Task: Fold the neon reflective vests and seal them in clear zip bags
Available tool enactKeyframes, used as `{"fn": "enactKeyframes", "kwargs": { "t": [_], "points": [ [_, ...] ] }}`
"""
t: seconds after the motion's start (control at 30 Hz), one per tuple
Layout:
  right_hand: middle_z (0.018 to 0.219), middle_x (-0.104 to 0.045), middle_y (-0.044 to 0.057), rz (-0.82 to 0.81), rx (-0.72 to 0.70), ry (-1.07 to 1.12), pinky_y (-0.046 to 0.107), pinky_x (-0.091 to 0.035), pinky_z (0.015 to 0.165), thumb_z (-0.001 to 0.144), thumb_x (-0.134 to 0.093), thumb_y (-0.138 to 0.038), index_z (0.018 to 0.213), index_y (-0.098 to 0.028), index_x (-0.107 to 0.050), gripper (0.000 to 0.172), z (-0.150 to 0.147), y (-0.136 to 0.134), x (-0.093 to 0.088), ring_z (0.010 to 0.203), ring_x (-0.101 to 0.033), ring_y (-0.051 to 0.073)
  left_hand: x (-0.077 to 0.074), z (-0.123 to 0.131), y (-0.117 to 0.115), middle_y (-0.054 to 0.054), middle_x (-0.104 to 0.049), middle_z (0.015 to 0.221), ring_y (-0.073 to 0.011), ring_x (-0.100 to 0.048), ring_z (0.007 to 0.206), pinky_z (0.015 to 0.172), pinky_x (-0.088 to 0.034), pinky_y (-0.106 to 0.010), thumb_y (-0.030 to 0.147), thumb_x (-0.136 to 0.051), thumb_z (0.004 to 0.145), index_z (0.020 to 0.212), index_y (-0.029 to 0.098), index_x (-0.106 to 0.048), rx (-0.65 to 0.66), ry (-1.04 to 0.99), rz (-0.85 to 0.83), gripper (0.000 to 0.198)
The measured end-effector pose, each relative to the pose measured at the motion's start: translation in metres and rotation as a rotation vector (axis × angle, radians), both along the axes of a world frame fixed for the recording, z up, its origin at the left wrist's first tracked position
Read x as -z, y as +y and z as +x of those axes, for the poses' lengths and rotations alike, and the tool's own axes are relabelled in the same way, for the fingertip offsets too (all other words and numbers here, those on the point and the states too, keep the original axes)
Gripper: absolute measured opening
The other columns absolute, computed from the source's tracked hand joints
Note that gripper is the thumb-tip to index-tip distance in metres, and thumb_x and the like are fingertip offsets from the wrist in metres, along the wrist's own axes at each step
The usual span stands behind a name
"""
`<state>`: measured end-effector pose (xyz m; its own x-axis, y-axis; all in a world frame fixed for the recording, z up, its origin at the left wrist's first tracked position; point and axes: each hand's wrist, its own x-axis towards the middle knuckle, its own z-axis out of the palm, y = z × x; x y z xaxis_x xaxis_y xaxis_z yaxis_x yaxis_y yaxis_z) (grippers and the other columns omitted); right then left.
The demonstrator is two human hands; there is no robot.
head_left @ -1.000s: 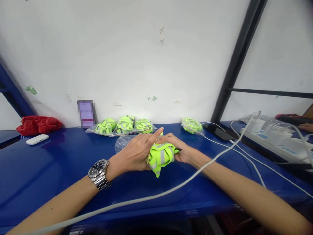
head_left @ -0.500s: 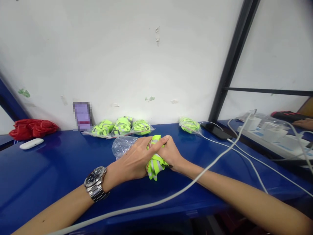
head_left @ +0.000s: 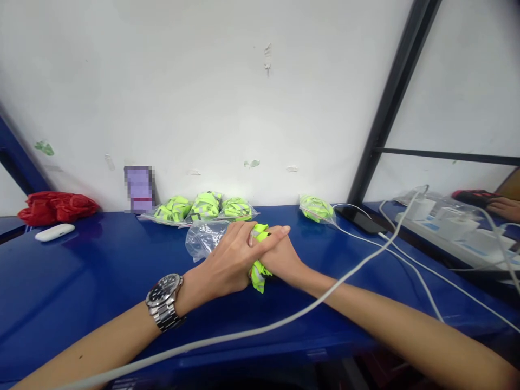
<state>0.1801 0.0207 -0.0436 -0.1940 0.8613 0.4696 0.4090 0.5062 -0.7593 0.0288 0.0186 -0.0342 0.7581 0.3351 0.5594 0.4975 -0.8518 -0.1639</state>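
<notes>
Between my two hands, over the front-middle of the blue table, is a crumpled bundle of neon yellow-green reflective straps. My left hand, with a metal watch on its wrist, wraps round the bundle from the left, its thumb lying across my right hand. My right hand closes on it from the right; most of its fingers are hidden. A clear plastic bag lies just beyond my left hand; whether my fingers touch it I cannot tell.
Three bagged neon bundles line the wall, with another bagged bundle to their right. A phone, charging cables and a power strip lie right. One white cable crosses in front. Red plastic and a white case are left.
My hands have closed further over the neon bundle, so less of it shows. The left thumb reaches slightly farther right over my right hand. The view has shifted a little.
</notes>
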Motion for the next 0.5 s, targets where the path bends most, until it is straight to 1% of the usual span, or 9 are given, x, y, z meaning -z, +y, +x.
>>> {"fn": "enactKeyframes", "kwargs": {
  "t": [0.07,0.13,0.2,0.23,0.27,0.3,0.33,0.4,0.5],
  "points": [
    [0.055,-0.047,-0.002,-0.079,-0.191,-0.011,0.024,-0.033,0.052,0.080,-0.055,-0.032,0.056,-0.018,-0.049,0.028,0.011,0.005,-0.007,0.055,-0.045,0.012,0.002,-0.001,0.003,-0.014,-0.043,0.117,-0.0293,-0.045,0.107,0.090,-0.043,-0.050,0.006,-0.054,0.073,0.149,0.030,-0.005,0.013,0.001,0.022,0.093],
    [0.060,-0.050,-0.003,-0.208,-0.400,0.049,0.023,-0.037,0.054,0.078,-0.059,-0.033,0.062,-0.017,-0.054,0.023,0.023,0.007,-0.013,0.058,-0.047,0.011,0.003,-0.004,0.006,-0.015,-0.043,0.118,-0.0298,-0.045,0.106,0.089,-0.044,-0.049,0.010,-0.055,0.075,0.149,0.028,-0.006,0.020,0.029,0.025,0.091],
    [0.074,-0.058,-0.001,-0.357,-0.585,0.077,0.023,-0.042,0.062,0.074,-0.066,-0.034,0.079,-0.017,-0.061,0.019,0.032,0.007,-0.019,0.070,-0.054,0.013,0.004,-0.008,0.009,-0.016,-0.043,0.119,-0.0306,-0.046,0.107,0.088,-0.045,-0.049,0.016,-0.057,0.076,0.149,0.026,-0.008,0.017,0.059,0.010,0.088],
    [0.081,-0.060,0.000,-0.400,-0.644,0.073,0.024,-0.044,0.067,0.072,-0.069,-0.034,0.088,-0.017,-0.062,0.024,0.035,0.006,-0.021,0.076,-0.056,0.014,0.003,-0.009,0.009,-0.016,-0.043,0.119,-0.0306,-0.046,0.106,0.088,-0.045,-0.048,0.018,-0.058,0.077,0.149,0.026,-0.009,0.010,0.070,0.002,0.087],
    [0.085,-0.061,0.000,-0.418,-0.677,0.068,0.024,-0.045,0.069,0.070,-0.071,-0.034,0.093,-0.018,-0.062,0.030,0.036,0.005,-0.023,0.079,-0.056,0.015,0.003,-0.010,0.009,-0.016,-0.044,0.118,-0.0306,-0.047,0.105,0.087,-0.046,-0.048,0.020,-0.059,0.077,0.148,0.026,-0.010,0.003,0.081,-0.003,0.087],
    [0.086,-0.061,0.000,-0.409,-0.685,0.063,0.024,-0.045,0.070,0.069,-0.073,-0.035,0.094,-0.018,-0.062,0.032,0.036,0.004,-0.023,0.080,-0.056,0.015,0.002,-0.010,0.009,-0.015,-0.044,0.116,-0.0304,-0.047,0.104,0.086,-0.046,-0.047,0.020,-0.059,0.076,0.148,0.026,-0.011,-0.001,0.090,-0.002,0.087],
    [0.083,-0.060,0.000,-0.384,-0.673,0.061,0.024,-0.045,0.069,0.068,-0.073,-0.036,0.090,-0.017,-0.062,0.031,0.036,0.004,-0.023,0.077,-0.055,0.014,0.002,-0.010,0.008,-0.015,-0.045,0.115,-0.0302,-0.047,0.104,0.085,-0.046,-0.047,0.018,-0.058,0.076,0.148,0.027,-0.011,-0.002,0.100,0.005,0.087],
    [0.075,-0.057,-0.002,-0.322,-0.618,0.050,0.022,-0.043,0.063,0.069,-0.072,-0.035,0.080,-0.016,-0.061,0.024,0.032,0.002,-0.020,0.069,-0.052,0.012,0.000,-0.008,0.005,-0.014,-0.045,0.113,-0.0304,-0.047,0.103,0.084,-0.047,-0.047,0.012,-0.057,0.074,0.149,0.027,-0.009,0.001,0.115,0.031,0.090],
    [0.068,-0.052,-0.003,-0.253,-0.501,0.002,0.020,-0.037,0.054,0.072,-0.066,-0.029,0.070,-0.016,-0.056,0.016,0.026,0.001,-0.014,0.062,-0.045,0.010,-0.001,-0.003,-0.001,-0.014,-0.046,0.112,-0.0300,-0.047,0.103,0.085,-0.046,-0.047,0.006,-0.053,0.072,0.149,0.028,-0.005,0.008,0.130,0.066,0.094]
  ]
}}
